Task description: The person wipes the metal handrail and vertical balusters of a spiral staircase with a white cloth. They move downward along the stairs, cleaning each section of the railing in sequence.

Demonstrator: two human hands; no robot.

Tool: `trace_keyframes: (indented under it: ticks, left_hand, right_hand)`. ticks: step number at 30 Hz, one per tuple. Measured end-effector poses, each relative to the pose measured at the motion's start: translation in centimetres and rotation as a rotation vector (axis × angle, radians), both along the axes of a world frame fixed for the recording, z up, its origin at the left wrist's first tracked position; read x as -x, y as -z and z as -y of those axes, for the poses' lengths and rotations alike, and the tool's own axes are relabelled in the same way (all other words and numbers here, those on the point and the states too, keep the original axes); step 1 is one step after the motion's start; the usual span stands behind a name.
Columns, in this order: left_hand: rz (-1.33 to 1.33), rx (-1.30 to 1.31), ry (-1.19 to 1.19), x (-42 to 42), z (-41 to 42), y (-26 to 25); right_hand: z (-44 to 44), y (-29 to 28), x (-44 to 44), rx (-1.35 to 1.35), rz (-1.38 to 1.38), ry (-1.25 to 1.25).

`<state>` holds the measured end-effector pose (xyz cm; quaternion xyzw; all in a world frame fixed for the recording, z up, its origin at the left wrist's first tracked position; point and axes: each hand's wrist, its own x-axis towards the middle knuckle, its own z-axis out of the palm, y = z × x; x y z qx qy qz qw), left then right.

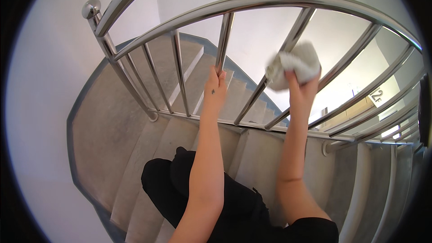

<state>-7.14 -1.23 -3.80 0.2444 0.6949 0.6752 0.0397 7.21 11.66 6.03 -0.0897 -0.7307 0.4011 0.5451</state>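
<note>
My left hand (216, 84) is wrapped around a shiny metal baluster (225, 37) of the stair railing. In my right hand (303, 87) is a crumpled whitish cloth (297, 62), blurred by motion. The cloth lies over the middle of another baluster (298, 28), one place to the right, and hides part of it. Above both hands curves the polished metal handrail (263, 1). Whether the cloth wraps fully around its baluster cannot be seen.
Concrete steps (216, 141) lie below me, and a bottom rail (229, 121) runs along their edge. A newel post with a ball top (91, 8) stands at the left, above a landing (108, 135). Beyond the railing, a lower flight (249, 91) descends beside a white wall (189, 0).
</note>
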Motion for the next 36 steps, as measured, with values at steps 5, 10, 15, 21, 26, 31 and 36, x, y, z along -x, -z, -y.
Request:
trace_keyframes:
  ticks: [5, 10, 15, 21, 26, 31, 36]
  left_hand:
    - [-0.046, 0.01, 0.0, 0.3, -0.1, 0.5]
    - [-0.049, 0.038, -0.004, 0.3, -0.2, 0.5]
    - [-0.24, -0.061, -0.366, -0.4, -1.0, 0.3]
    - [-0.713, -0.18, -0.381, -3.3, -2.0, -2.0]
    - [-0.458, -0.186, 0.199, -5.0, -4.1, -1.8]
    - [-0.231, 0.017, 0.38, -5.6, -4.5, -0.5]
    - [-0.238, -0.042, 0.341, -6.1, -4.8, 0.0]
  right_hand:
    - [1.6, -2.3, 5.5, -0.051, -0.028, 0.047]
    - [1.6, 4.2, 4.7, 0.103, 0.025, -0.079]
    - [1.5, 13.5, 3.7, 0.155, 0.198, -0.11]
    - [1.8, 23.2, 3.2, 0.306, 0.252, -0.085]
    - [2.0, 26.9, 2.3, 0.116, 0.445, -0.022]
    - [2.2, 29.7, 0.1, -0.011, 0.629, 0.085]
    - [3.9, 28.9, -5.0, 0.275, 0.634, 0.103]
